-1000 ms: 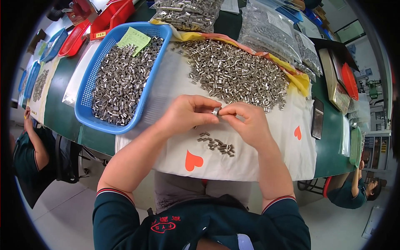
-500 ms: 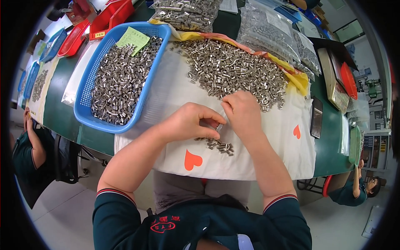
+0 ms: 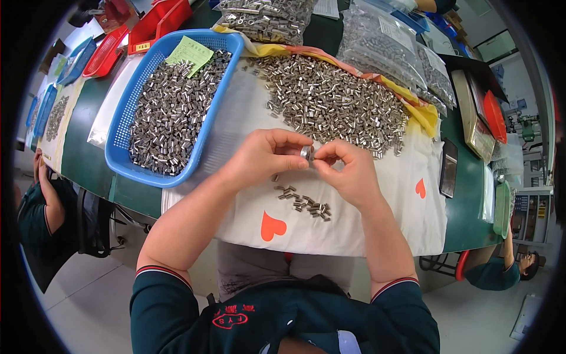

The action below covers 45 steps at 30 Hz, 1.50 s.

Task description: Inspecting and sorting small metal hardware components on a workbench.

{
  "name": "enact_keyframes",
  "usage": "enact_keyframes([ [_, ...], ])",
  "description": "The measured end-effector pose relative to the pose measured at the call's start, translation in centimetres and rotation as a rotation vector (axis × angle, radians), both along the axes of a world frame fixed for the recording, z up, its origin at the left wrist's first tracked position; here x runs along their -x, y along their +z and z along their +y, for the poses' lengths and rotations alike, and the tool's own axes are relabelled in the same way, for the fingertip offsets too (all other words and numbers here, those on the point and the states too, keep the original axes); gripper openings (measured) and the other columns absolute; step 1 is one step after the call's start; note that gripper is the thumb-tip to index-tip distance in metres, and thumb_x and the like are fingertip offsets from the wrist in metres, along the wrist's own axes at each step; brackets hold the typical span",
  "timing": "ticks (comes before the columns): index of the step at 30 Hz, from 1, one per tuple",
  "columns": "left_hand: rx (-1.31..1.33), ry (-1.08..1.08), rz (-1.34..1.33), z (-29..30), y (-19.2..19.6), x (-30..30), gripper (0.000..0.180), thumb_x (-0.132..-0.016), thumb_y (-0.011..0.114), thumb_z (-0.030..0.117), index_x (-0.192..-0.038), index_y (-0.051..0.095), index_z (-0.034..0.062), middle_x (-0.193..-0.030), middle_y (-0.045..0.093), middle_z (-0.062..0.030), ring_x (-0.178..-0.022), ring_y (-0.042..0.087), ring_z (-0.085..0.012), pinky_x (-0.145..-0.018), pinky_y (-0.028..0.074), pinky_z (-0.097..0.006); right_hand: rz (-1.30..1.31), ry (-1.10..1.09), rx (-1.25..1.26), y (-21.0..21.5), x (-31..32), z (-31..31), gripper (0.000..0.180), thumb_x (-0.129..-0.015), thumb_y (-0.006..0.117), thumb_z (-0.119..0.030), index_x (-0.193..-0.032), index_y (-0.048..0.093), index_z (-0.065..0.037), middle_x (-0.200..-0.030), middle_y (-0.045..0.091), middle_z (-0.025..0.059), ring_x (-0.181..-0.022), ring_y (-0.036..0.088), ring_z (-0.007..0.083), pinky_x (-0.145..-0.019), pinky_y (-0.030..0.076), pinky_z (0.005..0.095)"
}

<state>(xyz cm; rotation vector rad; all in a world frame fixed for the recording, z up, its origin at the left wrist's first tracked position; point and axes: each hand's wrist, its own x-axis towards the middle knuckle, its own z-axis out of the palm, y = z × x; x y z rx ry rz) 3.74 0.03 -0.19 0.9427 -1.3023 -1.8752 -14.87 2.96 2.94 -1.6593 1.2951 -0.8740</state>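
My left hand (image 3: 262, 156) and my right hand (image 3: 348, 171) meet above a white cloth (image 3: 365, 230) printed with red hearts. Between their fingertips they pinch a small silver metal cylinder (image 3: 306, 153). Below the hands lies a short row of several sorted metal cylinders (image 3: 303, 202) on the cloth. Beyond the hands spreads a big loose heap of the same metal cylinders (image 3: 330, 103).
A blue plastic basket (image 3: 121, 144) full of cylinders, with a green paper slip, stands at the left. Clear bags of parts (image 3: 383, 47) lie at the back. A dark phone (image 3: 448, 168) and a scale (image 3: 474, 121) sit at the right. Other people sit at both table ends.
My right hand reached forward to the heap half a second ago and has come back, so both hands again pinch one cylinder together.
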Motion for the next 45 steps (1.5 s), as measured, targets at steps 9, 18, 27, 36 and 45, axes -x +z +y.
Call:
enact_keyframes([
  [9,0.036,-0.006,-0.125,0.2,0.2,0.3,0.036,-0.072,0.071,0.007,-0.106,0.060,0.0010,-0.083,0.062,-0.0015,-0.074,0.055,-0.0050,-0.065,0.046,-0.020,0.299,-0.009,0.540,-1.2,-0.9,0.3,0.009,-0.065,0.062,-0.002,-0.070,0.055,-0.003,-0.069,0.056,0.0073,-0.064,0.055,0.0252,-0.058,0.045,0.0335],
  [18,0.031,-0.026,-0.142,0.4,0.5,0.0,0.033,-0.071,0.072,0.008,-0.101,0.063,0.0013,-0.084,0.064,-0.0028,-0.073,0.056,-0.0061,-0.066,0.047,-0.021,0.086,0.077,0.120,-0.2,0.5,-0.1,0.010,-0.070,0.065,-0.005,-0.075,0.058,-0.002,-0.066,0.058,0.0048,-0.059,0.055,0.0169,-0.054,0.044,0.0295],
  [27,0.328,-0.324,-0.248,0.9,1.2,0.3,0.034,-0.066,0.077,0.009,-0.096,0.064,0.0021,-0.083,0.063,-0.0026,-0.076,0.056,-0.0063,-0.069,0.047,-0.022,0.304,-0.085,0.159,-1.2,0.9,-1.7,0.009,-0.071,0.064,-0.009,-0.080,0.063,-0.005,-0.071,0.057,0.0055,-0.064,0.055,0.0186,-0.059,0.044,0.0300],
  [36,0.282,-0.314,-0.273,0.8,1.5,0.1,0.036,-0.064,0.077,0.008,-0.098,0.064,0.0020,-0.081,0.062,-0.0024,-0.076,0.055,-0.0057,-0.068,0.047,-0.021,0.627,0.011,0.610,-3.1,-0.2,-2.1,0.007,-0.068,0.060,-0.006,-0.075,0.062,-0.008,-0.071,0.053,0.0042,-0.074,0.052,0.0224,-0.068,0.042,0.0346],
  [45,0.041,-0.160,0.027,0.1,0.9,0.0,0.032,-0.073,0.068,0.002,-0.104,0.061,0.0022,-0.085,0.061,0.0016,-0.078,0.055,-0.0042,-0.071,0.046,-0.020,0.695,0.044,0.625,-2.8,-0.4,-2.3,0.007,-0.068,0.059,-0.004,-0.075,0.060,-0.006,-0.072,0.053,0.0058,-0.073,0.053,0.0217,-0.065,0.043,0.0322],
])
